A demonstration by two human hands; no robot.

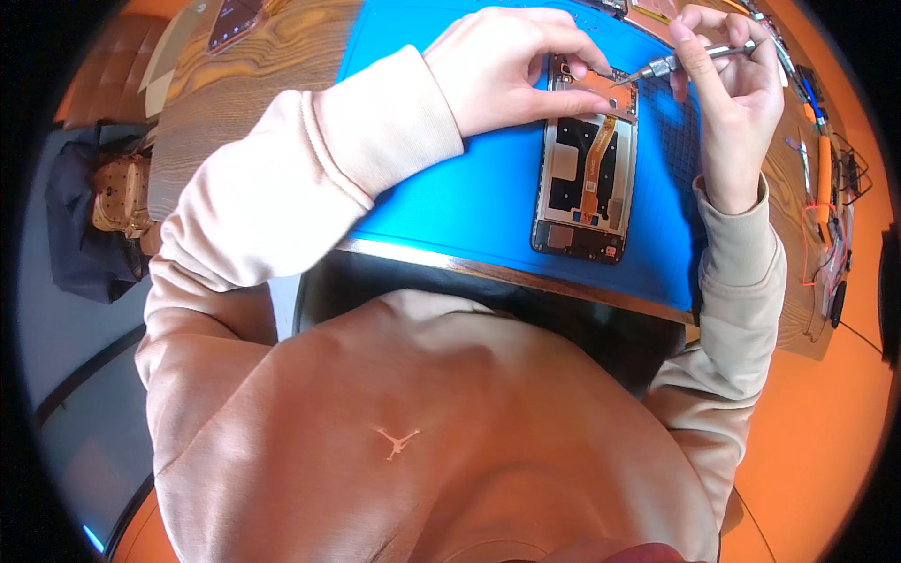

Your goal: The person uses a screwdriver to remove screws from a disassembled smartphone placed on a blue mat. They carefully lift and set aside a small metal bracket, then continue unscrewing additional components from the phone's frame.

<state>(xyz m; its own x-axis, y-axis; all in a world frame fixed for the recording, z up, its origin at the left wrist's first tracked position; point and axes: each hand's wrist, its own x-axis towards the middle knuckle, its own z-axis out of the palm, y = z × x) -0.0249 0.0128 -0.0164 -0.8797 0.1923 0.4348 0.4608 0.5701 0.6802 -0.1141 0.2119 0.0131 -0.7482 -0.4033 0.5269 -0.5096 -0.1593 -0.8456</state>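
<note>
An opened smartphone (615, 178) lies on a blue work mat (450, 206), its inside facing up. An orange-brown ribbon cable (593, 169) runs down its middle. My left hand (511, 70) holds the phone's upper part, the thumb across the board area and the fingers bent at the top edge. In my right hand (737, 84), thumb and fingers are closed round a slim metal pen-shaped tool (660, 68) with a knurled collar. Its fine tip points at the phone's upper part, between my left thumb and fingers. Whether the tip touches is too small to tell.
Another phone (235, 25) lies on the wooden table (263, 84) at the far left. Along the right edge are an orange-handled tool (825, 178) and several other tools and wires. A dark bag or cloth (80, 216) hangs at the left, beside a brown woven item (122, 192).
</note>
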